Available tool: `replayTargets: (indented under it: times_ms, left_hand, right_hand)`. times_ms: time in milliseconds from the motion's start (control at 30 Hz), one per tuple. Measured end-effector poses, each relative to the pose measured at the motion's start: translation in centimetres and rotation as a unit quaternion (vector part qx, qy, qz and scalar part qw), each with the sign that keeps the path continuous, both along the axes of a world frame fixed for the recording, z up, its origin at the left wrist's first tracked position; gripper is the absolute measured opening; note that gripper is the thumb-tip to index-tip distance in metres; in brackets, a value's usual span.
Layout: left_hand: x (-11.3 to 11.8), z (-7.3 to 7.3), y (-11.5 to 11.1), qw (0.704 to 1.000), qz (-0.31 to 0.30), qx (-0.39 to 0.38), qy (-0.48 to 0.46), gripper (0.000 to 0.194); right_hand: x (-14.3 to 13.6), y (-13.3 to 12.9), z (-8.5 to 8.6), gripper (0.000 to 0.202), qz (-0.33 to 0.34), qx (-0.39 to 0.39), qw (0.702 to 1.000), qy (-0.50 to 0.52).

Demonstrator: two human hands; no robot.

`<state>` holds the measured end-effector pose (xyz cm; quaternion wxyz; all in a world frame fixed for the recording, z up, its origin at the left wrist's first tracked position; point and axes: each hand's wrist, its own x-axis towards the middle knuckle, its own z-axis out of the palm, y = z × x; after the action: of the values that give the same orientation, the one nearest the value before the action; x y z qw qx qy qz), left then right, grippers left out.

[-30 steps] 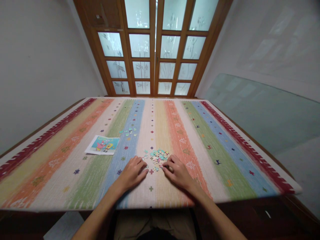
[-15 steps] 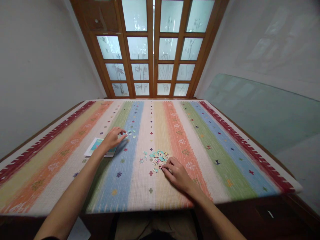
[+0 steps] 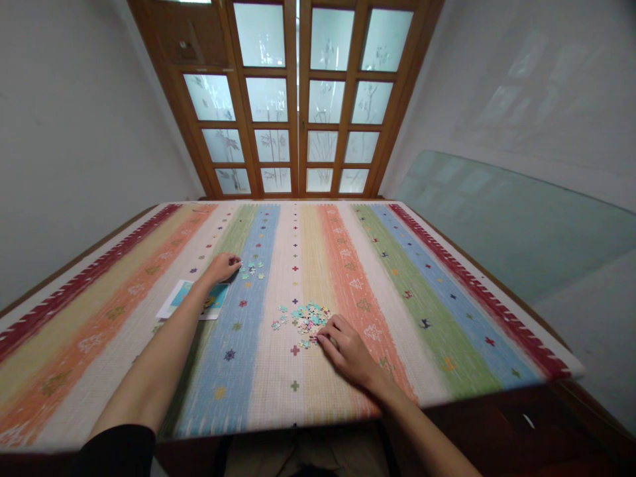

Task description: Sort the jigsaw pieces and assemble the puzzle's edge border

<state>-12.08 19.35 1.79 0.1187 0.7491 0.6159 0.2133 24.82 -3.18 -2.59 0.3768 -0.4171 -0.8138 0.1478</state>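
Note:
My left hand [image 3: 224,266] is closed in a pinch, with a small pale jigsaw puzzle piece [image 3: 241,263] showing at the fingertips. Just right of it, a loose group of puzzle pieces [image 3: 253,269] lies on the blue stripe. Below the left wrist lies a picture card [image 3: 213,301] with a white border and a turquoise print, partly hidden by the forearm. My right hand [image 3: 342,341] has its fingers bunched at the near right edge of a pile of puzzle pieces [image 3: 309,316], around a small dark-pinkish piece [image 3: 314,338]. A few pieces [image 3: 279,322] lie left of the pile.
A striped, patterned cloth [image 3: 370,265] covers the wide table. Beyond the far edge stand wooden doors [image 3: 298,132] with frosted panes. A pale green glass-like panel [image 3: 497,218] leans on the right wall.
My left hand has drawn back slightly leftward from the small group, its thumb and fingers now closed together. The right hand stays by the pile. The whole view has shifted a little.

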Motion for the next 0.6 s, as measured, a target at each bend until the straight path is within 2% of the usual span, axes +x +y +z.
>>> replayTargets:
  times_ms: [300, 433, 533, 600]
  left_hand:
    - [0.2, 0.8, -1.3, 1.0, 0.01, 0.005, -0.019, 0.018]
    - [1.3, 1.4, -2.9, 0.999, 0.007, 0.035, -0.021, 0.023]
    - [3.5, 1.6, -5.7, 0.998, -0.036, 0.053, -0.029, 0.028]
    - [5.7, 1.8, -8.6, 0.985, -0.145, 0.075, -0.057, 0.03]
  right_hand:
    - [0.0, 0.0, 0.4, 0.019, 0.004, -0.038, 0.998, 0.04]
    - [0.1, -0.1, 0.9, 0.018, 0.012, -0.072, 0.995, 0.073]
    - [0.1, -0.1, 1.3, 0.016, 0.01, -0.102, 0.99, 0.101]
    - [0.0, -0.2, 1.6, 0.018, 0.011, -0.124, 0.985, 0.118]
